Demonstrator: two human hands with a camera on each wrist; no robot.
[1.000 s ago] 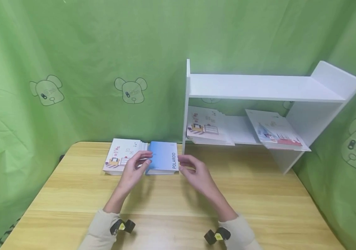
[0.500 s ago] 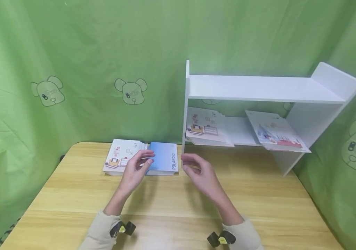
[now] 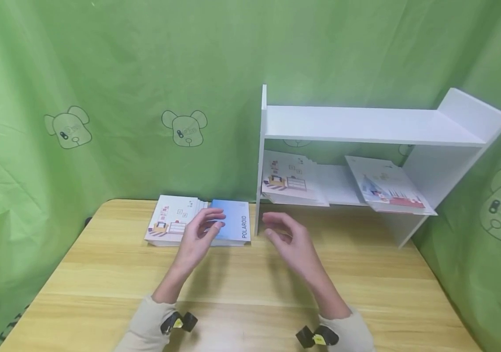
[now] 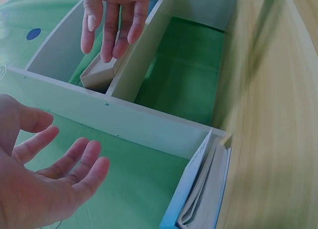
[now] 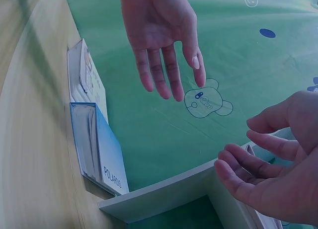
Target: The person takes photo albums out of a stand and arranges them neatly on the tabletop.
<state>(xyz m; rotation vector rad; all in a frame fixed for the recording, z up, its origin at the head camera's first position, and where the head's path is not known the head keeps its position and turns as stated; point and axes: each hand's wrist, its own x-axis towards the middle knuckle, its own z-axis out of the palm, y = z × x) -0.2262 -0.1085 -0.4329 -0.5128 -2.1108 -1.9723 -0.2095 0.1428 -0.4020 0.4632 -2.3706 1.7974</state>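
A blue book (image 3: 235, 220) marked POLAROID lies on the table beside a white illustrated book (image 3: 167, 220). My left hand (image 3: 199, 238) hovers over the near left part of the blue book, fingers loosely bent and nothing in them. To the right of that book, in front of the shelf's left panel, my right hand (image 3: 292, 242) hangs with relaxed, parted fingers. In the right wrist view the blue book (image 5: 110, 154) shows its page edges, with air between it and both hands.
A white two-tier shelf (image 3: 374, 122) stands at the back right of the wooden table (image 3: 241, 303). Its lower tier holds illustrated books (image 3: 287, 178) at the left and another illustrated book (image 3: 391, 186) leaning at the right. A green curtain (image 3: 123, 73) hangs behind.
My right hand has drawn away to the right from the blue book's edge. My left hand has shifted slightly right over the book. The books and shelf stay where they were.
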